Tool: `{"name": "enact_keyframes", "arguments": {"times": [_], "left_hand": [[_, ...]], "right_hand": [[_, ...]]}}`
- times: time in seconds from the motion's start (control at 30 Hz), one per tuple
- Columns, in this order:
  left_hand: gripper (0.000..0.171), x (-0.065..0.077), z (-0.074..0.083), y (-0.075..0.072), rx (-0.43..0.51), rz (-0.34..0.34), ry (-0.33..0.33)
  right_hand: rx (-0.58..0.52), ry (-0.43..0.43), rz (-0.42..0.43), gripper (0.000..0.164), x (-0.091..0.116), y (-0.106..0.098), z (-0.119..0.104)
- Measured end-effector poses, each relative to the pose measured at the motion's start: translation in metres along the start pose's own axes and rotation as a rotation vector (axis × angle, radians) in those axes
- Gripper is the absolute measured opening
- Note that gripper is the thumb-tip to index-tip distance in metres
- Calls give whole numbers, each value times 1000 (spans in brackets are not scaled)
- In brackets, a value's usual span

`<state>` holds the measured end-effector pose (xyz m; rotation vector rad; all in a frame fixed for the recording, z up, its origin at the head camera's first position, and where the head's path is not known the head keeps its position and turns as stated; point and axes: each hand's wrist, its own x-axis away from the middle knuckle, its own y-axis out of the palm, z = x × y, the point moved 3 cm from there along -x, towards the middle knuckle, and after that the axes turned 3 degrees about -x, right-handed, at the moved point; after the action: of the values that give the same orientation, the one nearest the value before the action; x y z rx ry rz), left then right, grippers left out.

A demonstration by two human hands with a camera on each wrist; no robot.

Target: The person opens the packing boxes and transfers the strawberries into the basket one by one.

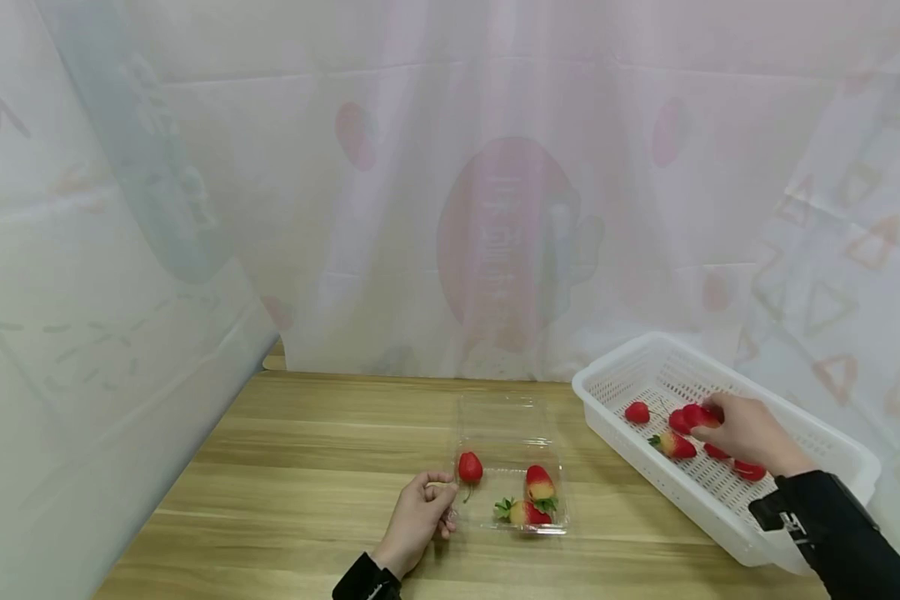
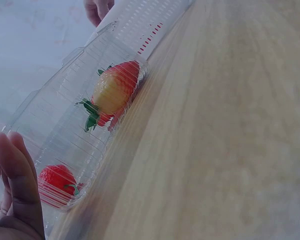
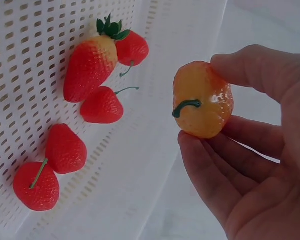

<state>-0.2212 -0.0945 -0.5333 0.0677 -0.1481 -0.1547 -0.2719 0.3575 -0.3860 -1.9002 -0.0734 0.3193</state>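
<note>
My right hand (image 1: pixel 753 432) is over the white basket, its thumb and fingers pinching a toy strawberry (image 3: pixel 202 100) with a yellow-orange stem end and short green stem. My left hand (image 1: pixel 417 515) is at the left side of a clear plastic clamshell box (image 1: pixel 506 485), fingers curled at its edge; their exact contact is partly hidden. Inside the box, a small red strawberry (image 1: pixel 470 468) lies at the left. Two larger leafy ones, an upper strawberry (image 1: pixel 538 482) and a lower strawberry (image 1: pixel 531 513), lie at the right. The box's lid (image 1: pixel 504 418) is folded back.
The perforated white basket (image 1: pixel 607 425) stands at the right of the wooden table (image 1: pixel 292 467). Several strawberries lie in it, among them a leafy strawberry (image 3: pixel 90 62) and a small red strawberry (image 3: pixel 36 192). Printed white curtains (image 1: pixel 390 217) hang behind and at both sides.
</note>
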Motion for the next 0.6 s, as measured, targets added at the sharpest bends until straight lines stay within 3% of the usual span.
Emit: {"name": "enact_keyframes", "arguments": {"times": [0.37,0.6], "left_hand": [[38,0,0,0,-4,4,2],[38,0,1,0,4,1,1]], "right_hand": [[-44,161,-206,31,2,11,25],[-46,221,-269,27,4,24,37]]}}
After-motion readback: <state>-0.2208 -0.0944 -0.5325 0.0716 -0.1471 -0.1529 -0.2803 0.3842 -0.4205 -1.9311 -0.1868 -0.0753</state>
